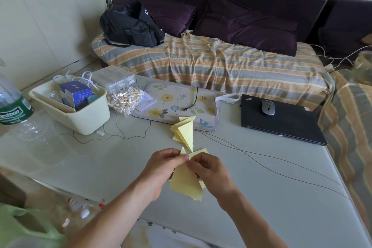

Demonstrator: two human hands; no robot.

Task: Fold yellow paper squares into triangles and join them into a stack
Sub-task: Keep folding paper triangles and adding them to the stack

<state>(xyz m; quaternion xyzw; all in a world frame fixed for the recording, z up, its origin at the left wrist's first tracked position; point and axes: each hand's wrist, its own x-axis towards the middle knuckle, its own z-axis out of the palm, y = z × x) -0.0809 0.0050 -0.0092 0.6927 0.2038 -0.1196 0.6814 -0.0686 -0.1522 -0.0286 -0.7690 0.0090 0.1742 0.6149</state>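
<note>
Item: folded pale-yellow paper piece (186,182), table centre-front; my left hand (161,169) and right hand (209,169) pinch its top corner, folding underway. Done: joined yellow paper triangle stack (184,131) at 12 o'clock, near. Remaining count: cannot tell.

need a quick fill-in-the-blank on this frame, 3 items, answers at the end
1. Both hands, left hand and right hand, pinch a piece of ____ paper.
2. The grey mouse rests on the closed black ____.
3. The pile of folded triangles lies partly on the ____-patterned mat.

Answers: yellow; laptop; flower
</note>
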